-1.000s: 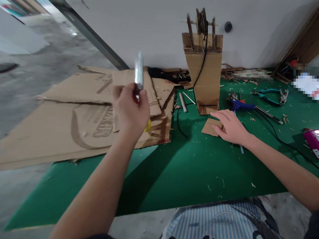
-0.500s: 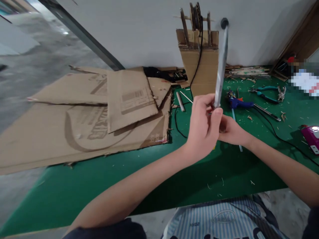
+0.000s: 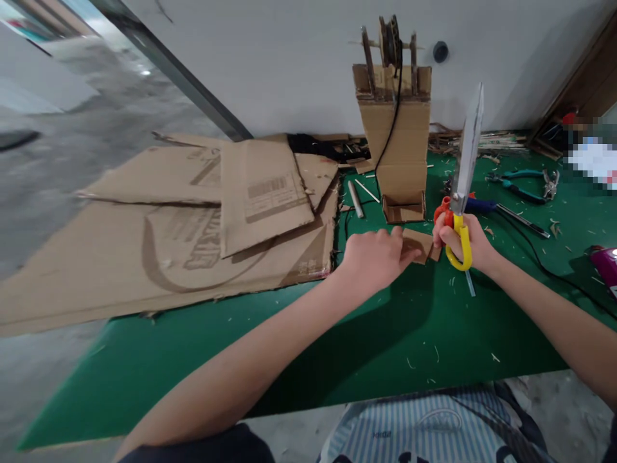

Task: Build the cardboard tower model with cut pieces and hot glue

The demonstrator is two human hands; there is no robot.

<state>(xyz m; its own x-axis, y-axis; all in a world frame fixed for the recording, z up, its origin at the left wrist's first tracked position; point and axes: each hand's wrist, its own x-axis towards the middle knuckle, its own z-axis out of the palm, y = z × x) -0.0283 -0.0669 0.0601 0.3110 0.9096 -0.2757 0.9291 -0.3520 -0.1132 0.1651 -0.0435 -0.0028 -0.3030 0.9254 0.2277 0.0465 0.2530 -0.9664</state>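
Observation:
My right hand (image 3: 467,247) is closed round the yellow and red handles of a pair of scissors (image 3: 465,161), whose blades point up and are shut. My left hand (image 3: 373,257) pinches the edge of a small brown cardboard piece (image 3: 421,244) that lies on the green mat (image 3: 337,341), just left of the right hand. Directly behind both hands stands a tall cardboard tower (image 3: 395,138) with wooden sticks and a black cord at its top.
Large flattened cardboard sheets (image 3: 168,225) cover the left of the mat. A blue glue gun (image 3: 482,206) with a black cable, teal pliers (image 3: 523,180), thin sticks (image 3: 354,198) and cardboard scraps lie right and behind. A white wall closes the back.
The scissors passed from my left hand to my right hand. My left hand came down onto the small cardboard piece, which my right hand had been pressing flat a second ago.

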